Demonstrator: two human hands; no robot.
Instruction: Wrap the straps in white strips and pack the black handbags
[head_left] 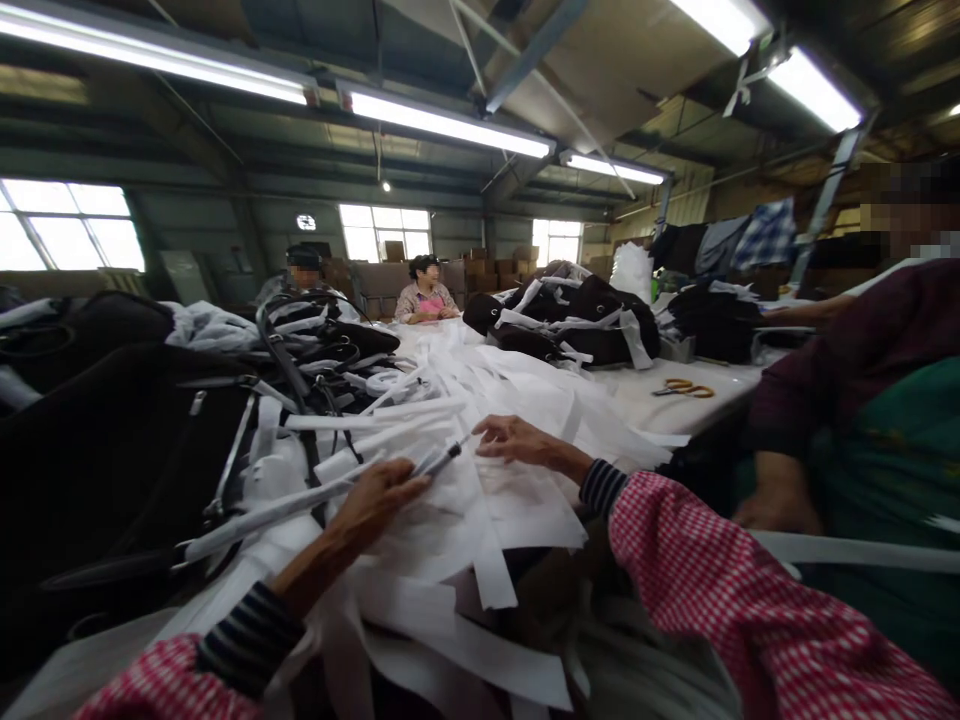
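Note:
My left hand (pixel 384 497) is closed around a bag strap (pixel 277 515) wrapped in white material. The strap runs from the metal ring of a large black bag (pixel 97 450) at the left, and its dark end sticks out past my fingers. Just right of that end is my right hand (pixel 510 440), fingers bent together at the tips. A thin pale line shows between its fingertips and the strap end; I cannot make out what it is. White wrapping strips (pixel 491 540) lie under and around both hands, some hanging over the table's front edge.
More black bags (pixel 577 320) with white wrapping lie farther back. Yellow-handled scissors (pixel 682 388) rest on the table at the right. A co-worker in a green apron (pixel 892 500) sits close at my right; another person (pixel 427 295) sits across the table.

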